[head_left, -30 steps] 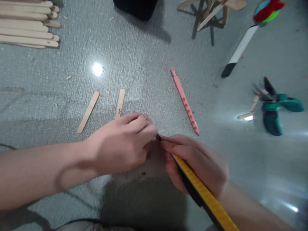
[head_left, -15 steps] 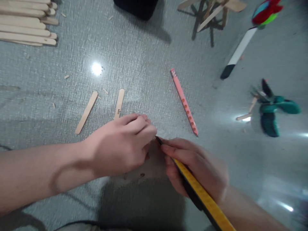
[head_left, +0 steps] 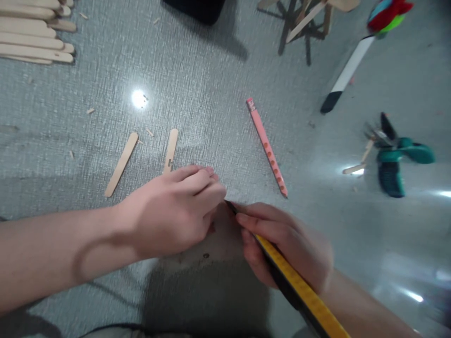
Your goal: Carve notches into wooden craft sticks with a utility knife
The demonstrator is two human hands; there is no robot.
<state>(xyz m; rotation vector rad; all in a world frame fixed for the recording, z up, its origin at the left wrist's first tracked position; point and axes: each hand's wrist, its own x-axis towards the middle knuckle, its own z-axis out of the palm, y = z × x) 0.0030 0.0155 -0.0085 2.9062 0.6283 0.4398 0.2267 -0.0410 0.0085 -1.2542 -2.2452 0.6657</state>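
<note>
My left hand [head_left: 176, 213] is curled palm down on the grey mat, its fingers pinched on something small that they hide. My right hand [head_left: 285, 244] is closed round a yellow and black utility knife [head_left: 299, 291], whose tip meets the left fingertips. A notched wooden craft stick [head_left: 170, 150] runs from just beyond the left hand, and a plain stick [head_left: 121, 164] lies left of it. A pink pencil [head_left: 267, 146] rests slantwise above the right hand.
A stack of wooden sticks [head_left: 31, 40] lies at the top left. Green-handled scissors [head_left: 394, 162] and a short stick piece [head_left: 354, 169] sit at the right. A black and white tool [head_left: 347, 72], a stick structure [head_left: 303, 21] and a dark object [head_left: 197, 7] line the far edge.
Both hands stay pressed together in the same pose. The view has drifted slightly, so everything sits a little lower left.
</note>
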